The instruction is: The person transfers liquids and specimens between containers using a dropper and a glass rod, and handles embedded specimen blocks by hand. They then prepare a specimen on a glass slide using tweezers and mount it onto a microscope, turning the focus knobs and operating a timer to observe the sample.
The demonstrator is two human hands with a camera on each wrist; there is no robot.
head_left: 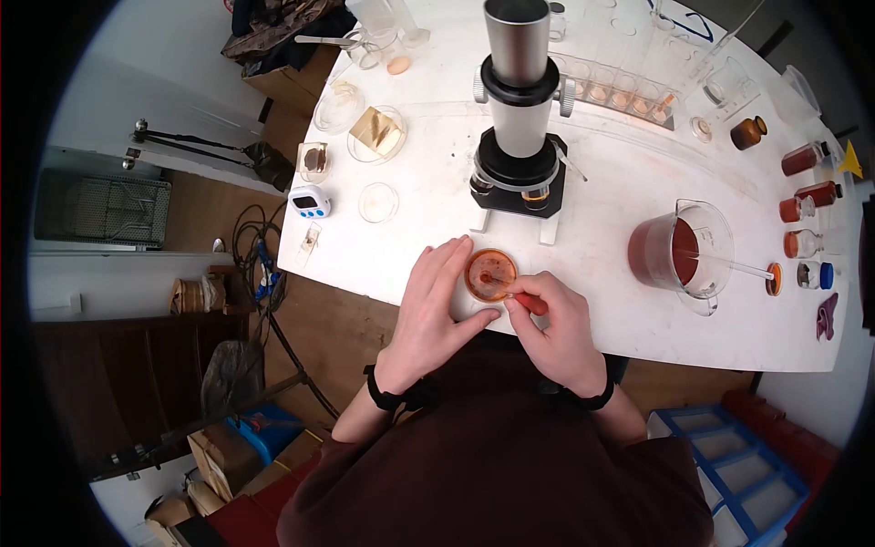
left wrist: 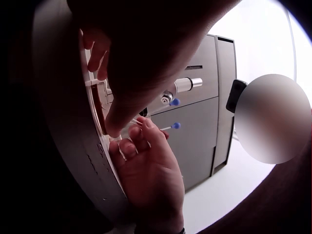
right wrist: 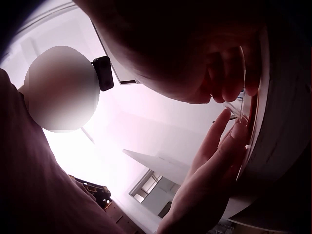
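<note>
A shallow round dish [head_left: 481, 263] of orange-red liquid sits near the table's front edge, below the microscope. Darker matter shows in the middle of the liquid. My right hand [head_left: 561, 335] pinches a thin tool by its red handle [head_left: 532, 304], and the tool's slender front end reaches over the dish toward that dark matter. On the dish's left side lies my left hand [head_left: 428, 308], fingers extended along the rim and thumb pointing toward the right hand. In the left wrist view the right hand [left wrist: 152, 170] shows its curled fingers; the dish is mostly hidden there.
A microscope [head_left: 521, 128] stands just behind the dish. To the right is a glass beaker [head_left: 649, 251] of red liquid with a rod in it. Glass dishes [head_left: 378, 202] and a timer [head_left: 310, 201] lie left. A test-tube rack [head_left: 620, 96] and small bottles [head_left: 802, 159] are farther back.
</note>
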